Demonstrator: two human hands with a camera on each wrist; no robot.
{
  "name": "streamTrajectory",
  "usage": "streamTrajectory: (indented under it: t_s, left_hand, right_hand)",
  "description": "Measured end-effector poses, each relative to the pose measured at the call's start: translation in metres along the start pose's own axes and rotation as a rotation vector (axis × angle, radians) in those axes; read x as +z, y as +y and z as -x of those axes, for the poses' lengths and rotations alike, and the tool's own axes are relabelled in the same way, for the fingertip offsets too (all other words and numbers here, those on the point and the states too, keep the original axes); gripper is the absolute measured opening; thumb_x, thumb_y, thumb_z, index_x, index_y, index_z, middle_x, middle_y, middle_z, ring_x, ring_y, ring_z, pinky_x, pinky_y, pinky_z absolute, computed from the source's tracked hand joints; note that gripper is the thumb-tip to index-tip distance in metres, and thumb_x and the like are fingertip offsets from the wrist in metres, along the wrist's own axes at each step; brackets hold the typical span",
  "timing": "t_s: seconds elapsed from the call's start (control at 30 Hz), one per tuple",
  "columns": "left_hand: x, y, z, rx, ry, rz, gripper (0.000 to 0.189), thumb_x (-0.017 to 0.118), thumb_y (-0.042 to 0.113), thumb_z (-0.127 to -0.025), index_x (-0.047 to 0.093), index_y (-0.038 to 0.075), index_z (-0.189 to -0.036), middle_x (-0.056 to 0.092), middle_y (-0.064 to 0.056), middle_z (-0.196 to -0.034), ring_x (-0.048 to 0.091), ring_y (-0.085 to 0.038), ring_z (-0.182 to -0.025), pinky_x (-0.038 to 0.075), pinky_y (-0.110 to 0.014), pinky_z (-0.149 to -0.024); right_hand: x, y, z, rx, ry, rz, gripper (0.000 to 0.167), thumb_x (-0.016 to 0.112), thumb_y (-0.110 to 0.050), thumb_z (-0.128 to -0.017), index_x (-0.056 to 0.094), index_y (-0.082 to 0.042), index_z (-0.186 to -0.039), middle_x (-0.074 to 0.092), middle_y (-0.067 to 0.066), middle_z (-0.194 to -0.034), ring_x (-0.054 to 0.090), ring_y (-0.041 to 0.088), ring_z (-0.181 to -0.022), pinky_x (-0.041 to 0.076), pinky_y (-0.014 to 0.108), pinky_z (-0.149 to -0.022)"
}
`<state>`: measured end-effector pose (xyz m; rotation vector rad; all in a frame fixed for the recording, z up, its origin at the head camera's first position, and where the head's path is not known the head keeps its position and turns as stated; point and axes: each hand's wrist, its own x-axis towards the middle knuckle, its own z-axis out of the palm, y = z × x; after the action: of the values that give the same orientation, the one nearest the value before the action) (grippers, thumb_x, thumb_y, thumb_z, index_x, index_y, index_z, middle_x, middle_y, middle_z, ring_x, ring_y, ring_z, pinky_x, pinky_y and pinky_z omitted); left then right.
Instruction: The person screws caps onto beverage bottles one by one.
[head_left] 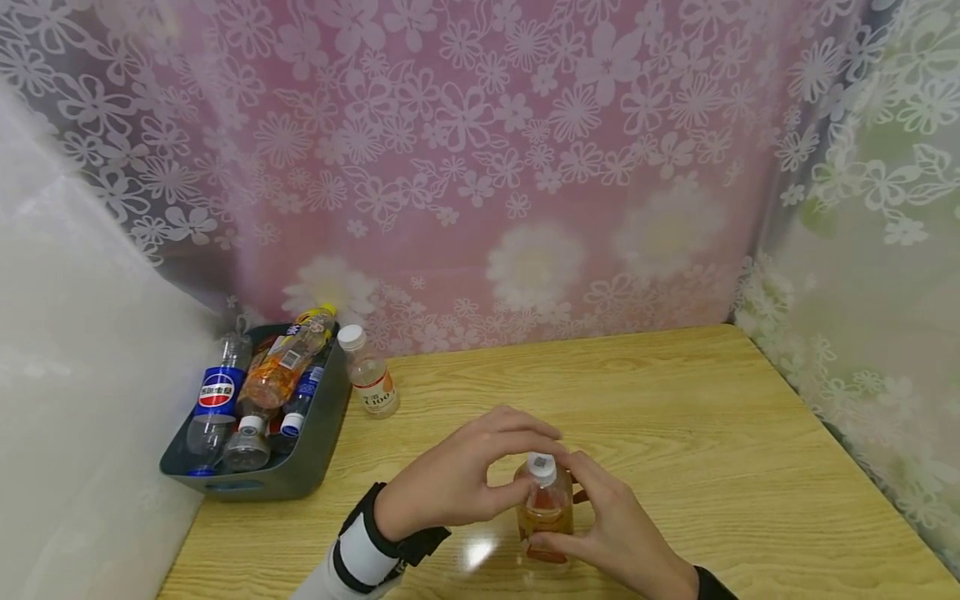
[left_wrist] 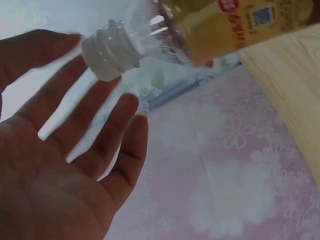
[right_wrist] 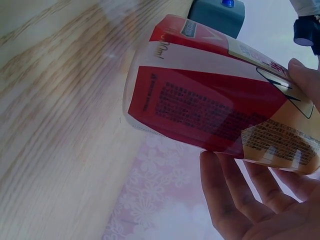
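A clear plastic bottle (head_left: 546, 518) with a red and yellow label stands toward the front of the wooden table. My right hand (head_left: 626, 533) grips its body, thumb on the near side and fingers round the far side. In the right wrist view the bottle's red label (right_wrist: 192, 102) faces the camera. My left hand (head_left: 468, 467) is at the bottle's white cap (head_left: 542, 468), thumb and forefinger pinching it. The left wrist view has the cap (left_wrist: 102, 57) at the tips of that thumb and forefinger, with the other fingers spread apart.
At the left a dark grey-green basket (head_left: 322, 446) holds several plastic bottles, one with a blue label (head_left: 219, 390). Beside it stands a clear bottle with a white cap (head_left: 373, 385). A pink floral curtain (head_left: 480, 192) borders the table's back edge.
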<state>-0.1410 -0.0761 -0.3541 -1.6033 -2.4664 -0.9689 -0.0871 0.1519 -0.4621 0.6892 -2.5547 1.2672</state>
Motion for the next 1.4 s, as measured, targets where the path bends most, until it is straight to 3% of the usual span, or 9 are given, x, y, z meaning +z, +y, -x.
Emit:
streamTrajectory:
  t_s: [0.13,0.23,0.43,0.8,0.97,1.07,1.17,1.23,1.4]
  left_hand:
    - [0.006,0.002,-0.002,-0.094,0.086,-0.172,0.044,0.072,0.049,-0.093,0.067,0.020,-0.126,0.064,0.010,-0.108,0.056,-0.003,-0.092,0.049,-0.020,-0.077]
    - [0.010,0.003,-0.004,-0.144,0.101,-0.266,0.052,0.068,0.062,-0.088,0.069,0.018,-0.116,0.064,0.010,-0.094,0.051,-0.002,-0.075,0.043,-0.016,-0.064]
    - [0.014,0.002,-0.004,-0.087,0.072,-0.223,0.030,0.072,0.047,-0.092,0.069,0.019,-0.101,0.058,0.010,-0.084,0.047,-0.002,-0.071,0.037,-0.012,-0.062]
    - [0.004,-0.002,-0.001,0.042,-0.103,-0.194,0.027,0.068,0.018,-0.099,0.071,0.020,-0.126,0.060,0.009,-0.115,0.049,-0.007,-0.101,0.043,-0.016,-0.086]
    - [0.005,0.000,-0.002,-0.003,-0.059,-0.227,0.028,0.069,0.035,-0.098,0.071,0.022,-0.123,0.061,0.011,-0.114,0.053,-0.005,-0.099,0.048,-0.018,-0.084]
    - [0.011,0.003,-0.004,-0.079,0.008,-0.306,0.038,0.068,0.053,-0.094,0.070,0.021,-0.113,0.064,0.011,-0.100,0.053,-0.001,-0.080,0.046,-0.016,-0.069]
    - [0.015,0.006,-0.006,-0.136,0.027,-0.334,0.037,0.067,0.056,-0.093,0.068,0.020,-0.102,0.063,0.012,-0.081,0.047,0.003,-0.062,0.039,-0.013,-0.056]
    - [0.017,0.007,-0.007,-0.130,0.014,-0.308,0.031,0.067,0.050,-0.095,0.065,0.019,-0.098,0.062,0.013,-0.076,0.041,0.005,-0.056,0.033,-0.011,-0.052]
    - [0.016,0.006,-0.008,-0.035,-0.060,-0.232,0.018,0.067,0.031,-0.100,0.069,0.017,-0.112,0.066,0.009,-0.096,0.056,0.001,-0.071,0.040,-0.008,-0.064]
  right_hand:
    - [-0.001,-0.001,-0.001,0.006,0.002,0.010,0.084,0.088,-0.047,-0.075,0.045,-0.035,-0.147,0.057,-0.022,-0.121,0.061,0.001,-0.103,0.057,0.026,-0.078]
    - [-0.001,-0.002,-0.001,0.012,0.001,0.010,0.082,0.087,-0.049,-0.076,0.046,-0.036,-0.146,0.057,-0.023,-0.119,0.061,0.001,-0.101,0.057,0.026,-0.078]
    - [-0.001,-0.002,0.000,0.017,-0.009,0.005,0.081,0.086,-0.048,-0.077,0.046,-0.035,-0.145,0.057,-0.021,-0.120,0.062,0.002,-0.101,0.057,0.026,-0.076]
    - [-0.002,0.001,0.004,0.037,-0.021,-0.011,0.081,0.089,-0.044,-0.076,0.047,-0.037,-0.145,0.057,-0.020,-0.122,0.063,0.004,-0.103,0.058,0.029,-0.077]
    - [-0.002,0.001,0.004,0.032,-0.028,0.009,0.082,0.089,-0.045,-0.075,0.047,-0.037,-0.145,0.057,-0.022,-0.120,0.063,0.003,-0.102,0.058,0.031,-0.079]
    - [0.000,0.000,0.003,0.039,-0.025,0.022,0.084,0.089,-0.046,-0.075,0.047,-0.036,-0.146,0.057,-0.023,-0.119,0.062,0.002,-0.102,0.058,0.031,-0.079]
    - [0.001,-0.001,0.002,0.028,-0.014,0.025,0.083,0.089,-0.047,-0.075,0.048,-0.035,-0.145,0.057,-0.023,-0.120,0.062,0.002,-0.102,0.058,0.028,-0.078]
    - [0.001,-0.001,0.002,0.022,-0.010,0.020,0.083,0.088,-0.048,-0.075,0.047,-0.035,-0.146,0.058,-0.022,-0.121,0.063,0.003,-0.102,0.058,0.027,-0.078]
    - [0.000,0.000,0.003,0.016,-0.008,0.002,0.082,0.087,-0.047,-0.076,0.048,-0.034,-0.147,0.059,-0.021,-0.123,0.064,0.004,-0.103,0.058,0.027,-0.078]
